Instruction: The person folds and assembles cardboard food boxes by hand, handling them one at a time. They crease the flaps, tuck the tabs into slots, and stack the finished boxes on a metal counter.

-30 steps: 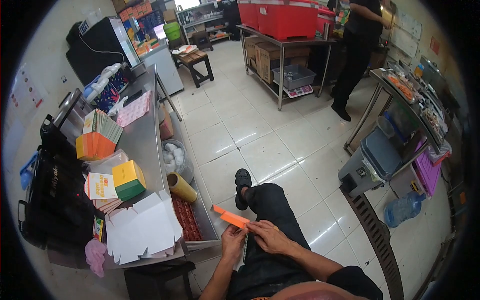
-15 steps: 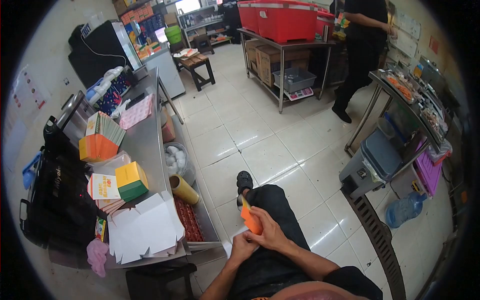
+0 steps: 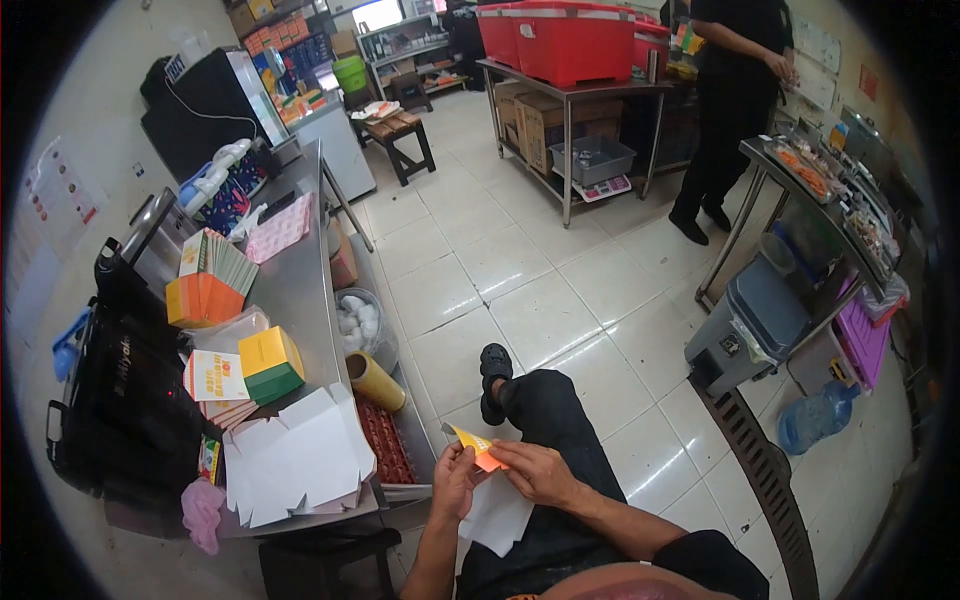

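An orange and yellow printed card piece (image 3: 480,450) is held between my two hands above my lap. My left hand (image 3: 456,482) pinches its left side, and my right hand (image 3: 538,472) grips its right side. Under my hands, a white sheet (image 3: 497,515) lies against my dark trousers. To the left, on the metal table (image 3: 318,345), rest a stack of white cut card sheets (image 3: 295,455), a yellow and green box (image 3: 270,363) and fanned orange and green cartons (image 3: 212,280).
Another person (image 3: 735,110) stands at the back right, near a metal table with red coolers (image 3: 575,42). A grey bin (image 3: 750,325) and a blue water bottle (image 3: 815,415) are at the right. A black case (image 3: 120,400) stands at the far left.
The card piece has tilted and turned toward the left, showing more yellow. My left hand has moved left and up, and more of the white sheet shows. The other person has shifted slightly.
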### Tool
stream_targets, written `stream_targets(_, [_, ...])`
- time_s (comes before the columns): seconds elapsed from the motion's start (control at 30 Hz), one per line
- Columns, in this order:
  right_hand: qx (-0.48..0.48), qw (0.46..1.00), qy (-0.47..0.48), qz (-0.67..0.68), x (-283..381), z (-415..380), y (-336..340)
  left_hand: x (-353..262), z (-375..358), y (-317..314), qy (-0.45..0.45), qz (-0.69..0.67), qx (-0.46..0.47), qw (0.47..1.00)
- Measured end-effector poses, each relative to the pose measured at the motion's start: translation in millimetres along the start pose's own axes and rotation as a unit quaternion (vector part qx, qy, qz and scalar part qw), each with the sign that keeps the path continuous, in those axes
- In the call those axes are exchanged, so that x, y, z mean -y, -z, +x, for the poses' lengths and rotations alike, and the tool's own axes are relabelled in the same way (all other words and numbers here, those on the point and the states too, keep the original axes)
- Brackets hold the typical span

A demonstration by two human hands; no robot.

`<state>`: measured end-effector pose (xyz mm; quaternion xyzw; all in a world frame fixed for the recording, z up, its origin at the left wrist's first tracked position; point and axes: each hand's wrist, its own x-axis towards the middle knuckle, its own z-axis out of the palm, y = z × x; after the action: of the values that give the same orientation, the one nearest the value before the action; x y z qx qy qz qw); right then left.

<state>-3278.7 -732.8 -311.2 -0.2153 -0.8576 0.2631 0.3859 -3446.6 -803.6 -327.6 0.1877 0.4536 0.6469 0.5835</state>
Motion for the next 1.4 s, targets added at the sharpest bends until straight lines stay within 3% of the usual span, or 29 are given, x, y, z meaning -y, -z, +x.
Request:
stream_targets(0.1, [-0.037, 0.996, -0.053, 0.056, -4.2, -6.5, -8.0, -4.2, -2.5, -3.6, -0.034, 0.062, -0.005, 0.997])
stream_targets(0.2, [-0.033, 0.999, -0.015, 0.019, -2.4, -4.6, -3.6, -2.0, -1.6, -7.1, -0.048, 0.029, -0.011, 0.998])
stream_targets(0.3, [-0.017, 1.0, 0.005, -0.02, -0.2, -4.1, -1.2, -10.1, -7.2, -24.0, 0.016, 0.007, -0.068, 0.998])
stream_targets(0.4, [0.014, 0.999, -0.016, -0.028, 6.9, -0.7, 5.4, -6.5, -7.1, -28.2, -0.009, 0.099, -0.051, 0.994])
stream_targets(0.5, [0.001, 0.999, -0.038, 0.011, 7.7, -0.6, 2.6, -6.2, -2.8, -17.1, -0.055, 0.096, -0.004, 0.994])
stream_targets(0.7, [-0.074, 0.996, -0.024, 0.053, -1.8, -4.4, -2.3, -6.6, -1.7, -17.8, -0.1, 0.134, -0.029, 0.986])
stream_targets(0.77, [-0.108, 0.977, -0.113, 0.144, -4.1, -9.4, -6.4, 0.2, 2.1, -13.0, -0.151, 0.156, -0.023, 0.976])
stream_targets(0.83, [-0.185, 0.913, -0.209, 0.298, -1.3, -10.3, -11.9, 9.3, 1.8, -9.5, -0.206, 0.203, -0.03, 0.957])
stream_targets(0.93, [-0.208, 0.882, -0.249, 0.342, -1.0, -11.9, -12.7, 16.9, -2.2, -18.6, -0.287, 0.327, -0.055, 0.899])
stream_targets(1.0, [-0.192, 0.919, -0.211, 0.272, 1.8, -10.5, -9.9, 19.8, -7.5, -26.5, -0.325, 0.428, -0.07, 0.84])
stream_targets(1.13, [-0.159, 0.958, -0.141, 0.194, 8.6, -0.6, 5.5, 23.8, -9.9, -40.1, -0.271, 0.228, -0.09, 0.931])
stream_targets(1.4, [-0.117, 0.935, -0.203, 0.266, -1.1, -4.4, -3.0, 14.1, -13.1, -36.2, -0.18, 0.216, -0.041, 0.959])
